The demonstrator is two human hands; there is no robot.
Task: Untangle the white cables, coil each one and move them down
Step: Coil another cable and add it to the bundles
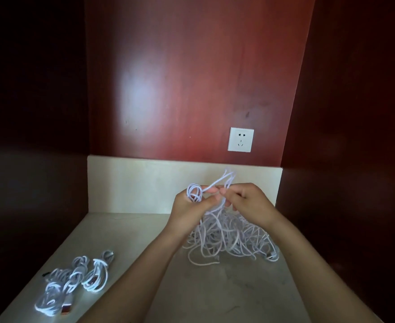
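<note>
Left hand [187, 213] and right hand [252, 203] pinching white cables [226, 231] over pale counter [215, 287], red wall [191, 78], socket [240, 139]

No legible text, labels or numbers anywhere

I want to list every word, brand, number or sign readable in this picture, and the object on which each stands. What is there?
No text here can be read.
wall socket: only plug holes; a faint mark near its top edge is too small to read.
coiled cables: an orange-red end piece, blurred, no letters legible.
tangled cables: no print visible.
</note>
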